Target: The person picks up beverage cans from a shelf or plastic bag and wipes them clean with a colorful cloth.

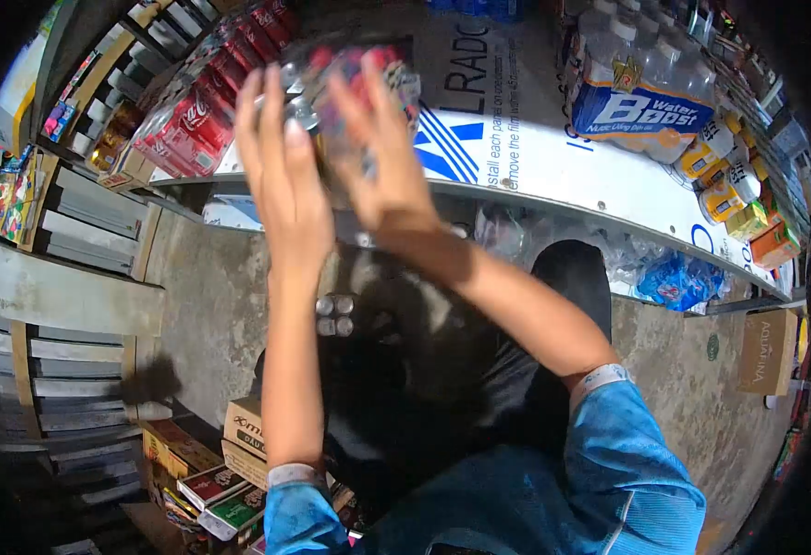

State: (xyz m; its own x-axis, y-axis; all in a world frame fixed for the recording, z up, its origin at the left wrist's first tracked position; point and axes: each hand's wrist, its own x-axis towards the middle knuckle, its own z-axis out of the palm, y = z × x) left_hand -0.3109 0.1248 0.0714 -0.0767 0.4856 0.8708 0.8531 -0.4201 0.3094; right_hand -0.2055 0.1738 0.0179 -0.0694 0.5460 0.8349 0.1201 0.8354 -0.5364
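Note:
My left hand [285, 176] lies along the left side of a shrink-wrapped pack of cans [304, 109], its fingers long and nearly straight. Round silver lids show beside the fingers. Across the pack's right side is my right hand [382, 162], smeared by motion. Both hands press the pack between them at the shelf's front edge. Its printing is a blur of red, pink and dark colours, and the palms hide its lower part. To the left of it stand red Coca-Cola cans [188, 125] in wrapped packs.
A white panel shelf [516, 153] carries Water Boost bottles [641, 106] and yellow-labelled bottles [720, 194] on the right. Below, several silver-topped cans [335, 314] stand on the concrete floor [211, 277]. Boxes [244, 430] are stacked lower left; an Aquafina carton [768, 351] stands right.

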